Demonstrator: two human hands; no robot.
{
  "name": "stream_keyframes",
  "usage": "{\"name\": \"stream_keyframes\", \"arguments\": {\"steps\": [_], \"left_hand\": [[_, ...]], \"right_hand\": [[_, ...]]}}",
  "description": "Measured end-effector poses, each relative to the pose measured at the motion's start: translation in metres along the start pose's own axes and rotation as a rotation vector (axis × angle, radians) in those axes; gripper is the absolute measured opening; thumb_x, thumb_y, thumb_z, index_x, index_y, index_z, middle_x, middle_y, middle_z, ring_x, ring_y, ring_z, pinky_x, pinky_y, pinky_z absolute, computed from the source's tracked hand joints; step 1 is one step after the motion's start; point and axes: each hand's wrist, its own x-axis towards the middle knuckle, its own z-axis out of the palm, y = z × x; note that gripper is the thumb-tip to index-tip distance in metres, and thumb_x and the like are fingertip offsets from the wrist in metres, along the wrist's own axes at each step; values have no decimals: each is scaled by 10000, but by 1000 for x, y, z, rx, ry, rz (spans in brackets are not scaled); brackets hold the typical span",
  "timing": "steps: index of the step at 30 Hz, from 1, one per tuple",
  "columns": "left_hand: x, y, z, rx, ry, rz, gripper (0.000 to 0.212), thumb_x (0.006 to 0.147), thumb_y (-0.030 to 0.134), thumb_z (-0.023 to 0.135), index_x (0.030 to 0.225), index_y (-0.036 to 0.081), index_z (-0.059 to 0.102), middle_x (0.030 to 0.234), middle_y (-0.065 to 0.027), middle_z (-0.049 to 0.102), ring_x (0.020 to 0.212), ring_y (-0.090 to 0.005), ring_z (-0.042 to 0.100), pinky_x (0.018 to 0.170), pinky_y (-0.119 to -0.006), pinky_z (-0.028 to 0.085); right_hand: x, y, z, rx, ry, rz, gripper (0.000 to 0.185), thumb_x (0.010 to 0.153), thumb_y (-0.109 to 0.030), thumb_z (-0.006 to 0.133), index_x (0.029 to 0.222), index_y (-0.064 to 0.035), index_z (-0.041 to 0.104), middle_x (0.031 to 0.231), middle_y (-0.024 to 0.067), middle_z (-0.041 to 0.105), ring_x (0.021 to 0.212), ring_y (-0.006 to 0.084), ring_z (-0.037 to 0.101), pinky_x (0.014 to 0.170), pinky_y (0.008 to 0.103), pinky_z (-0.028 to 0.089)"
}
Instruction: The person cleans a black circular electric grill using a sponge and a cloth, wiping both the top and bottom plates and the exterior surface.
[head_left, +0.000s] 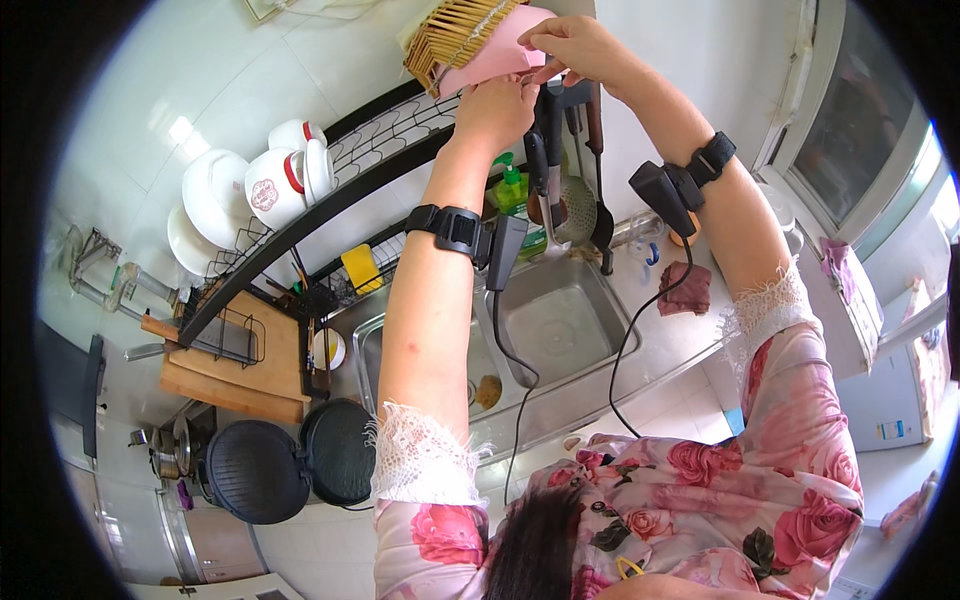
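Note:
Both my arms reach up to the end of a black metal dish rack (300, 217) above the sink. My left hand (497, 112) has its fingertips at the lower edge of a pink plastic item (491, 60); whether it grips it is unclear. Close beside it, my right hand (574, 51) touches the same pink item with bent fingers, and its grip is also unclear. A bundle of bamboo slats (457, 34) lies against the pink item. Below my hands hang black-handled utensils, among them a slotted skimmer (577, 214).
A steel double sink (559, 319) lies below, with a green soap bottle (512, 191) behind it. White bowls (274, 187) and plates (214, 191) stand in the rack. Cutting boards (262, 345), a cleaver (225, 339), an open black electric griddle (259, 469) and a folded brown cloth (685, 289) are around it.

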Motion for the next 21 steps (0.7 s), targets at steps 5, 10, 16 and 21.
{"name": "stream_keyframes", "arguments": {"steps": [5, 10, 16, 21], "left_hand": [[-18, -2, -33, -360, 175, -124, 372, 928, 313, 541, 989, -34, 661, 936, -182, 689, 876, -330, 666, 797, -371, 511], [-52, -16, -68, -695, 753, -264, 124, 788, 60, 734, 864, -35, 713, 785, -74, 708, 701, -93, 642, 689, -223, 512], [-81, -20, -124, -900, 1152, -319, 108, 824, -10, 681, 918, -53, 650, 859, -83, 657, 747, -124, 607, 695, -224, 499], [-141, -7, -169, -674, 1252, -376, 111, 856, -8, 642, 951, -61, 620, 879, -81, 639, 765, -128, 595, 705, -233, 500]], "right_hand": [[9, 8, -3, 5, 15, 62, 349, 925, -303, 519, 1142, -59, 644, 1070, 53, 655, 808, 138, 708, 541, 213, 483], [19, 26, -1, -20, 9, 20, 389, 923, -349, 524, 1179, -76, 628, 1098, 65, 637, 817, 157, 704, 570, 216, 493], [17, 29, 0, 54, 25, 43, 401, 927, -311, 549, 1215, -35, 581, 1112, 140, 631, 741, 188, 687, 548, 247, 504], [-72, -47, 68, 237, -22, -347, 307, 966, -277, 529, 1163, -65, 631, 1013, 23, 669, 794, 81, 612, 621, 214, 464]]}}
